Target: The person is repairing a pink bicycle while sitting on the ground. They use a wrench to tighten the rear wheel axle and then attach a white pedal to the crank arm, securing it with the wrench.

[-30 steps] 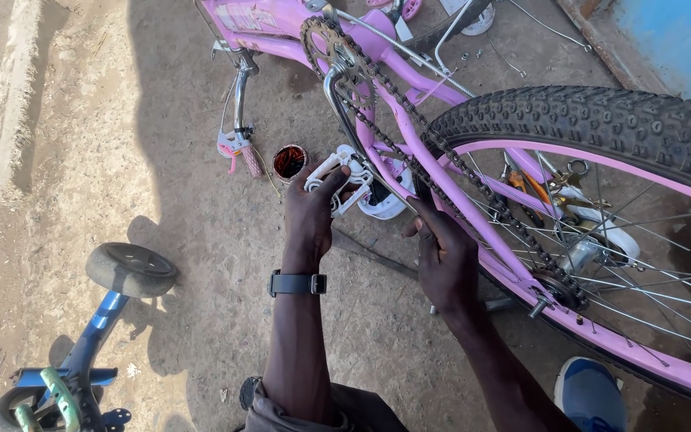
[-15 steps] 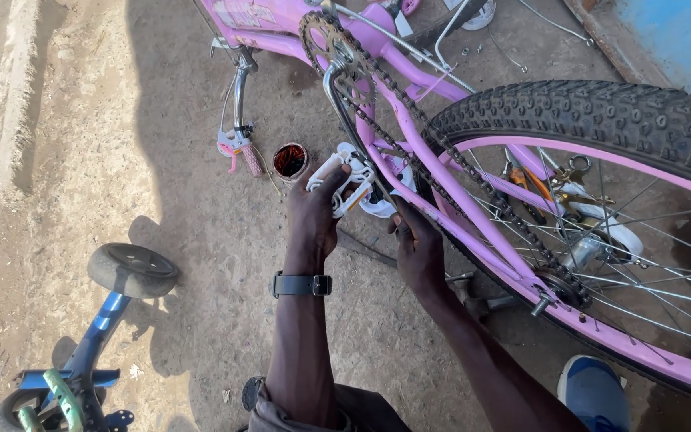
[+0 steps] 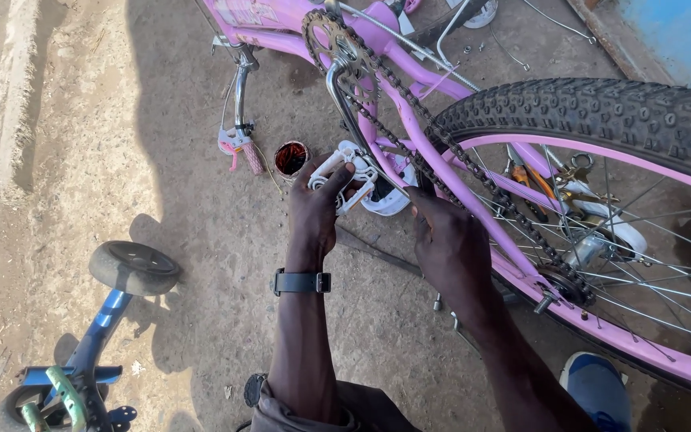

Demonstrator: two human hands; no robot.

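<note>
My left hand [image 3: 313, 210] has its grip closed around the white pedal [image 3: 344, 178], thumb over the top and fingers under it. The pedal hangs at the low end of the crank arm [image 3: 339, 94] of the upturned pink bicycle [image 3: 449, 180], just beside the frame. My right hand [image 3: 451, 244] rests against the lower run of the chain [image 3: 409, 134], fingertips at the pink stay. I cannot tell whether that grip pinches anything or only steadies.

I judge the step in hand to be working the pedal and crank while minding the chain. Any turn of it calls for keeping my right fingers off the links where they meet the chainring [image 3: 333, 40].

Room is tight to the right, where the knobbly rear tyre [image 3: 601, 112] and spokes crowd in. To the left a small tin [image 3: 290, 158] stands near the pedal, with bare ground beyond. The little blue cycle's wheel [image 3: 133, 268] lies well apart.
</note>
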